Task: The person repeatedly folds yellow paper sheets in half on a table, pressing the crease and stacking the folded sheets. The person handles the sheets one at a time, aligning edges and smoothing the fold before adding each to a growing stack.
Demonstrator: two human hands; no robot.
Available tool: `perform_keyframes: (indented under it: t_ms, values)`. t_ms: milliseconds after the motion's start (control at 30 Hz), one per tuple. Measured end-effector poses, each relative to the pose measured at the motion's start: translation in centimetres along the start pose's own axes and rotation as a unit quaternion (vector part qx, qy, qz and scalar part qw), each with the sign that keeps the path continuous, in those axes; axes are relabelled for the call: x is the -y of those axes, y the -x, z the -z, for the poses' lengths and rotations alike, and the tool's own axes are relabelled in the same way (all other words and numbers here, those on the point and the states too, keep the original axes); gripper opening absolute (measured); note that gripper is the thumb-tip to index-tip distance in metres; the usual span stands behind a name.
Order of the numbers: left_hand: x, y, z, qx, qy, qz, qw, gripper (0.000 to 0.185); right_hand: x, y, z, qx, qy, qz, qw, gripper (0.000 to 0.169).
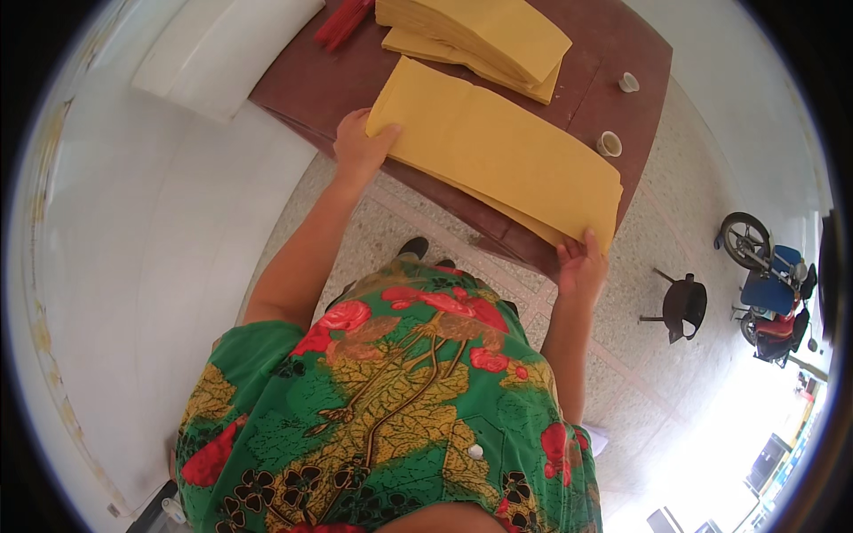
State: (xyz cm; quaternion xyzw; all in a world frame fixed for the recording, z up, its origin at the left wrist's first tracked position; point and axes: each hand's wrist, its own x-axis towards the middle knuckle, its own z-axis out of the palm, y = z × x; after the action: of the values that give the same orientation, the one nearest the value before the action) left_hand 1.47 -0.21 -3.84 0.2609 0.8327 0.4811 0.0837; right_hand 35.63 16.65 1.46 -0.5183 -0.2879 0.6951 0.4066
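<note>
My left hand [363, 143] grips the left end of a long stack of yellow paper sheets [493, 146], its thumb on top. My right hand [583, 266] holds the near right corner of the same stack, fingers at its edge. The sheets lie over the near part of a reddish-brown table [340, 80], and their near edges are slightly spread apart. Just beyond them rests a thicker pile of folded yellow paper [486, 40], touching neither hand.
Two small cups [609, 144] stand on the table's right side. A bundle of red sticks [343, 25] lies at the far left, near a white block-like object [220, 53]. A dark stool [685, 306] and a motorcycle [773, 286] are on the right.
</note>
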Motion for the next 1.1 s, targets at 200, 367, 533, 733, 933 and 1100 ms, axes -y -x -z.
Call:
perform_keyframes:
  t_ms: [200,367,533,733,933,1100]
  values:
    - [-1.5,0.5,0.6,0.012,-0.029,0.006,0.999,0.048,0.3,0.9,-0.7,-0.024,0.038,0.017,0.999,0.030]
    - [-2.2,1.4,0.8,-0.004,-0.058,0.019,0.998,0.050,0.1,1.4,0.0,-0.031,0.072,0.023,0.997,0.030]
    - [-0.4,0.5,0.8,0.017,-0.102,-0.001,0.995,0.052,0.0,1.1,0.0,-0.032,0.080,0.028,0.996,0.027]
    - [-3.2,1.2,0.8,-0.033,-0.099,0.009,0.995,0.066,-0.3,0.9,1.1,-0.038,0.103,0.027,0.994,0.025]
    - [-6.5,1.2,0.8,-0.055,-0.245,-0.268,0.930,0.074,-1.0,0.6,1.0,-0.013,0.072,0.027,0.997,0.022]
    - [-11.6,4.2,-2.6,0.224,-0.272,-0.378,0.856,0.097,-0.8,0.6,0.8,-0.028,0.070,0.016,0.997,0.023]
